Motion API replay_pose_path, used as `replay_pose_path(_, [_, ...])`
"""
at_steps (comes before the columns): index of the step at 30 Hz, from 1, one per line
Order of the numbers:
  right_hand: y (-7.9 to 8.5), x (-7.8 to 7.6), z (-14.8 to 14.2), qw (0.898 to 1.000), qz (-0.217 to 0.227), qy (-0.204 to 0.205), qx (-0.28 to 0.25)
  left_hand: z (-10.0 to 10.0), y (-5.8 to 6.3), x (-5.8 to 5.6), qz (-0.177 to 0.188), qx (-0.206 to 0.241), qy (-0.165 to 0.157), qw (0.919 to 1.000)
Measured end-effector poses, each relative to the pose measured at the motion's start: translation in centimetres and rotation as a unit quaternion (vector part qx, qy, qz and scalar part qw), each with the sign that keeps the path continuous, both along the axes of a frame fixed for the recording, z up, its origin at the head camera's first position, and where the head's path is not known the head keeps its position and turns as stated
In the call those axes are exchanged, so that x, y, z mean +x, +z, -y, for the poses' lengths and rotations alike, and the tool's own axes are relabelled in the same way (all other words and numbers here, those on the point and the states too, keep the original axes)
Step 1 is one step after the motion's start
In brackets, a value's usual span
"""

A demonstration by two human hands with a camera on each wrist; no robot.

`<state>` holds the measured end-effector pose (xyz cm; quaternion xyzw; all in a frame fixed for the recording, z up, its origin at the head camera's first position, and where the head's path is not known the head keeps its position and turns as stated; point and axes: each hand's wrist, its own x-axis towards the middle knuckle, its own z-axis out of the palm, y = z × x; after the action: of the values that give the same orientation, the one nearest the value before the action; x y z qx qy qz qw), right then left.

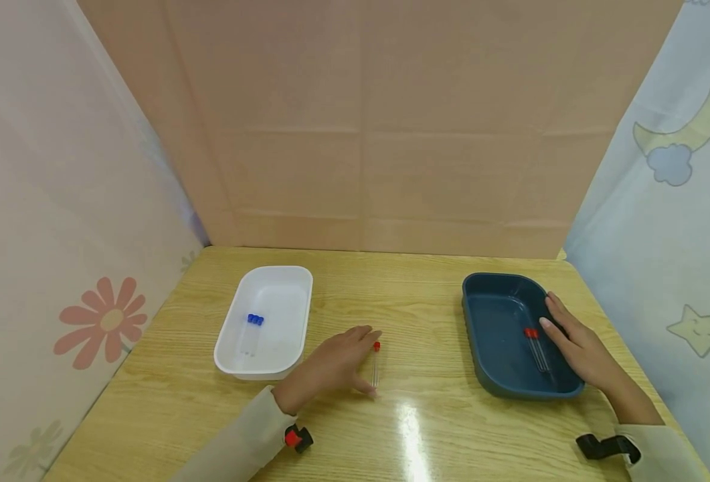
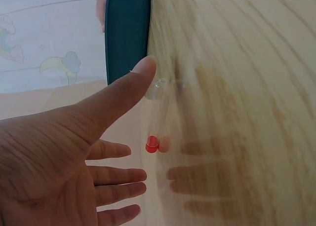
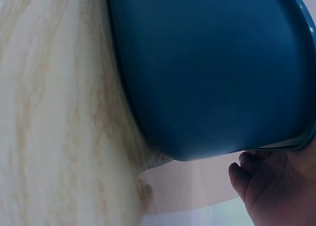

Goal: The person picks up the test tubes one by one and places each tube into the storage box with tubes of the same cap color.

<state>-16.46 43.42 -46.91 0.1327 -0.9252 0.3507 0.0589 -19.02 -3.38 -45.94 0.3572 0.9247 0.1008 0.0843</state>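
Note:
A clear glass tube with a red cap (image 1: 377, 346) lies on the wooden table, cap end away from me. My left hand (image 1: 336, 365) is beside it, low over the table, thumb spread from the straight fingers. In the left wrist view the tube's red cap (image 2: 152, 144) shows past the fingertips, with nothing gripped. On the right, my right hand (image 1: 583, 348) holds the side rim of a dark blue tray (image 1: 492, 375), thumb over the rim and fingers outside. Inside that tray lie red-capped tubes (image 1: 535, 348). The right wrist view shows the tray's outer wall (image 3: 207, 73) and curled fingers (image 3: 240, 179).
A white tray (image 1: 276, 288) stands on the left side of the table, with several blue-capped tubes (image 1: 252, 331) in it. A tan panel (image 1: 361, 134) closes off the back. Patterned cloths hang on the left (image 1: 41, 201) and right (image 1: 650, 254).

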Motion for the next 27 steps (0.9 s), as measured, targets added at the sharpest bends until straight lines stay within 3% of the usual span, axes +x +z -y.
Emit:
replay_pose_path(10, [0.0,-0.1,-0.1,1.0,0.002,0.0,-0.001,0.2,-0.9,-0.3,0.01,0.01,0.0,0.9999])
replay_pose_path(27, [0.0,-0.1,-0.1,1.0,0.005,-0.001,-0.001,0.1,-1.3,-0.4,0.013,0.01,0.002,0.9999])
